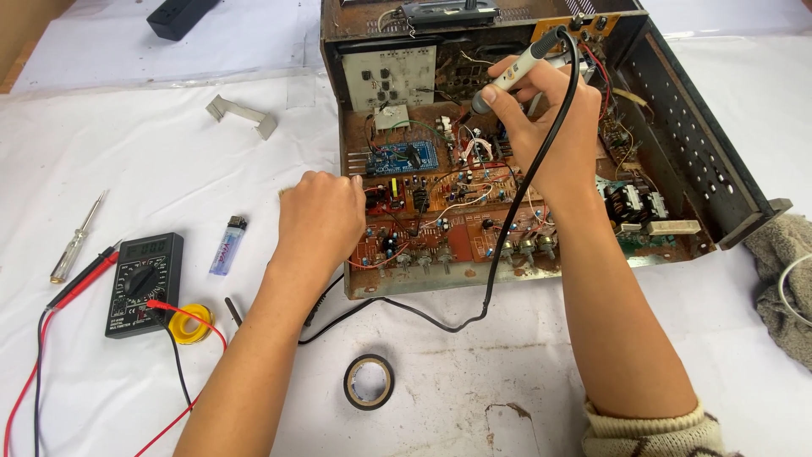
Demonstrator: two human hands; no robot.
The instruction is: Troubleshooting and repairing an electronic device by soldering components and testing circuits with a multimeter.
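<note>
My right hand (545, 127) grips a white soldering iron (518, 72) like a pen, tip pointing down over the brown circuit boards (457, 224) inside an opened rusty metal chassis (702, 144). Its black cord (507, 228) runs down over the boards and onto the table. My left hand (320, 218) is curled in a loose fist at the chassis's left edge, knuckles against the board's side; I cannot tell whether anything is pinched in it. A small blue board (404, 156) lies just right of that hand.
On the white sheet to the left lie a black multimeter (144, 283) with red and black leads, a yellow solder spool (191, 323), a lighter (228, 245), a screwdriver (78, 239) and a metal bracket (241, 114). Black tape roll (369, 382) sits in front; a grey rag (782, 271) lies right.
</note>
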